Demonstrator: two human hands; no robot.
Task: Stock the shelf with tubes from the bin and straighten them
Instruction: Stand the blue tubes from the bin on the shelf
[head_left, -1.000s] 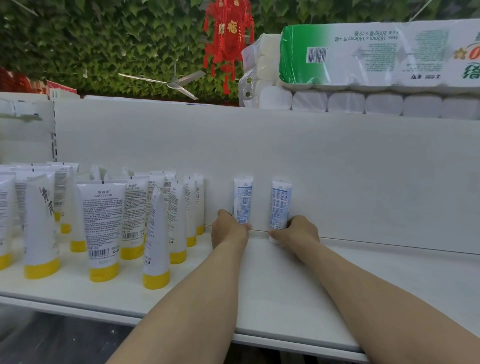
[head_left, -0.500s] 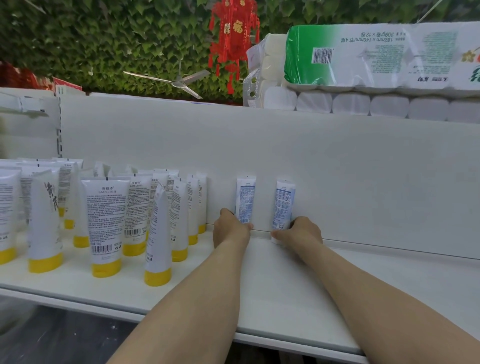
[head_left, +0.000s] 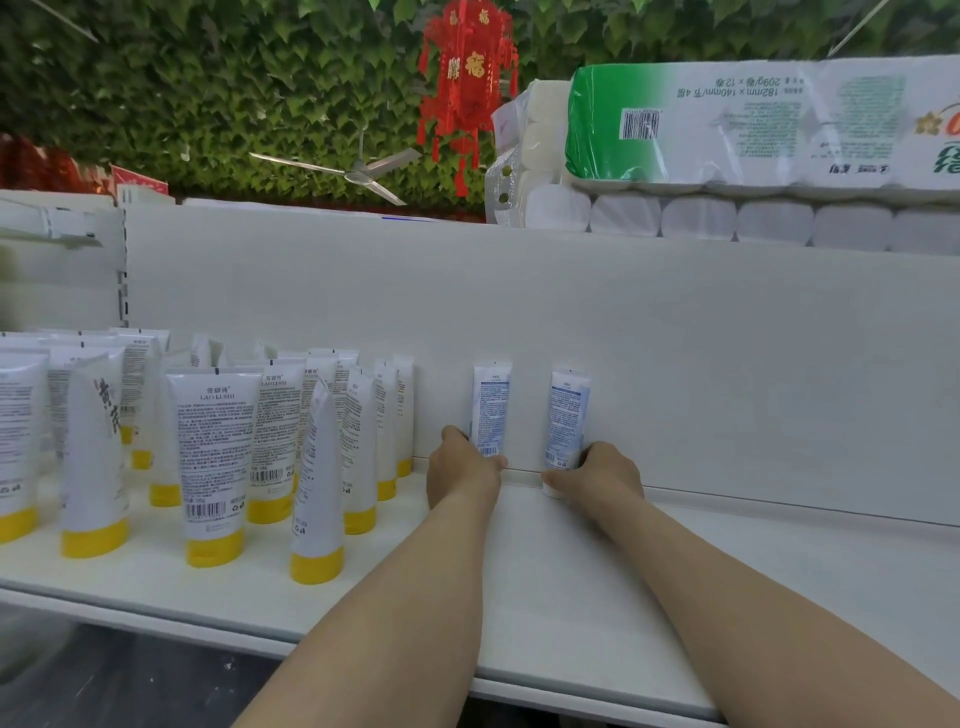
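Two small white-and-blue tubes stand upright, cap down, against the back panel of the white shelf (head_left: 597, 597). My left hand (head_left: 462, 470) grips the base of the left tube (head_left: 491, 402). Around the base of the right tube (head_left: 565, 415) my right hand (head_left: 602, 475) is closed; the tube leans slightly left and its white cap shows below my fingers. Both forearms reach over the shelf from the front edge. The bin is not in view.
Several larger white tubes with yellow caps (head_left: 213, 462) stand in rows on the left of the shelf, one (head_left: 317, 483) tilted. Toilet-paper packs (head_left: 753, 156) lie on top of the back panel. To the right of my hands the shelf surface is bare.
Both hands have stayed on the two tubes at the back panel. The right tube has shifted very slightly; otherwise only the camera has moved a little.
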